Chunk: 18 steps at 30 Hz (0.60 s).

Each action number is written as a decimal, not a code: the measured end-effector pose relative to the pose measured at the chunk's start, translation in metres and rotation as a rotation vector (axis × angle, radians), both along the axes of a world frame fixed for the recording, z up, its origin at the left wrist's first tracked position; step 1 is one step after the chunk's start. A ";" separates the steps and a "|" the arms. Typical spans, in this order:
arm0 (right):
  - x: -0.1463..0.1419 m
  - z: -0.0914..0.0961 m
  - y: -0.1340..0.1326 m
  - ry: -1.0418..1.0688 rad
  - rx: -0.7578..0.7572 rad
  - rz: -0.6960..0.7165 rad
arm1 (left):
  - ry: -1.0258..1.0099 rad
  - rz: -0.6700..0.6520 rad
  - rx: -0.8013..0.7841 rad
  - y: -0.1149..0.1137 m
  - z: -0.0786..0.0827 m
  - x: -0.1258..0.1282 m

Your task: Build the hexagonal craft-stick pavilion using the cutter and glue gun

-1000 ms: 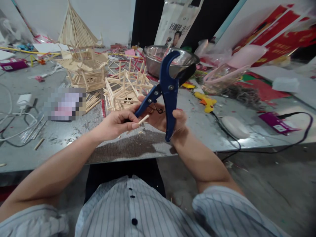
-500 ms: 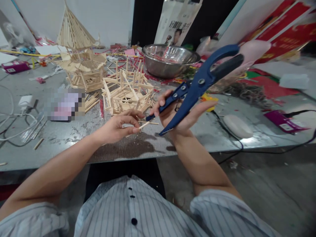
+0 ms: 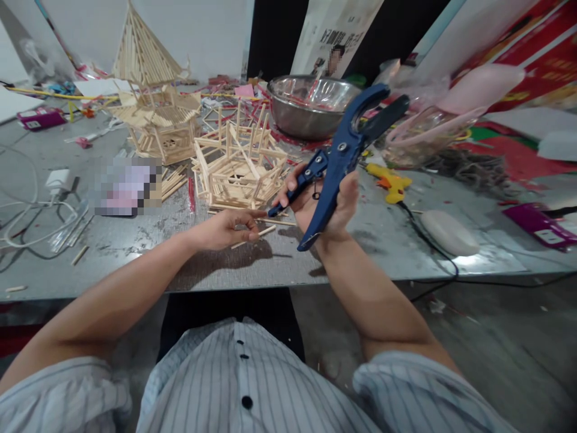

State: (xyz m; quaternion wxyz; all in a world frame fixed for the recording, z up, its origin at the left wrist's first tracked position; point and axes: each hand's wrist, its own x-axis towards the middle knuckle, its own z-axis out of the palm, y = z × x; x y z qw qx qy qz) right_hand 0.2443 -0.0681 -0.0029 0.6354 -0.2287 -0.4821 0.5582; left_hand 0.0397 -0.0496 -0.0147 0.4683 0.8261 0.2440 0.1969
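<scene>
My right hand (image 3: 345, 204) holds a blue ratchet pipe cutter (image 3: 337, 153) upright, its curved jaws pointing up and away and its handles spread apart. Beside it, my left hand (image 3: 228, 230) is closed with a short, pale wooden stick (image 3: 267, 231) at its fingertips. The left index finger reaches toward the end of the cutter's thinner handle and seems to touch it. Just beyond the hands stands a partly built frame of wooden sticks (image 3: 238, 174), with several uprights. Behind it to the left rises a pagoda model (image 3: 157, 120) with a pointed stick roof.
A steel bowl (image 3: 297, 114) sits at the back. To the right lie a yellow glue gun (image 3: 392, 183), a white oval object (image 3: 451, 231) and a purple box (image 3: 536, 222). On the left are a phone (image 3: 124, 189), a white charger (image 3: 58, 180) and loose sticks (image 3: 174, 183).
The cutter has tilted more upright and shifted left in my right hand, whose thumb now curls against the handle. The left index finger has straightened toward the handle's end. The view has shifted slightly.
</scene>
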 end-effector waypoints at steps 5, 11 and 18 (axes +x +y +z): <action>0.004 0.002 0.000 -0.201 -0.040 -0.097 | -0.025 0.102 0.061 0.008 -0.008 0.002; 0.005 -0.007 0.006 -0.292 -0.021 -0.169 | -0.032 0.184 0.027 0.021 -0.012 -0.002; 0.000 -0.028 0.016 -0.342 0.021 -0.417 | -0.172 -0.061 -0.152 -0.005 0.009 0.002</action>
